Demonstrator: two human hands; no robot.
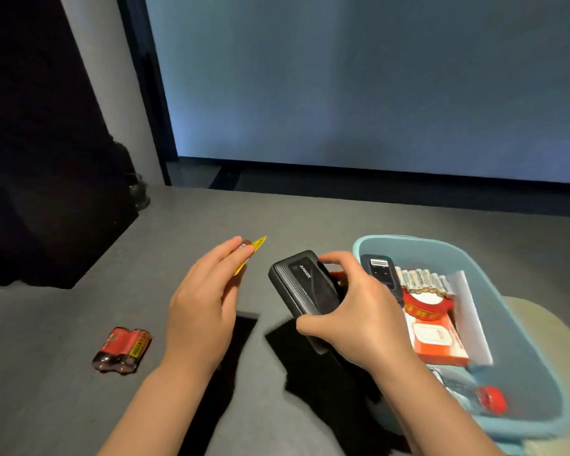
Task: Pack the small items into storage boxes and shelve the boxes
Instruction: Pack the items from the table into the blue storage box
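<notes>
Head view: right hand (pixel 352 311) grips black power bank (pixel 305 284) just left of blue storage box (pixel 524 350); left hand (pixel 201 304) pinches yellow packet (pixel 252 250). Red batteries (pixel 122 350) lie near left on tabletop (pixel 79 307). Risk: power bank slipping, striking box rim.

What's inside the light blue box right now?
The light blue box holds a row of batteries, a black device, an orange-and-white packet and a red-capped item. Anything beneath them is covered.
</notes>
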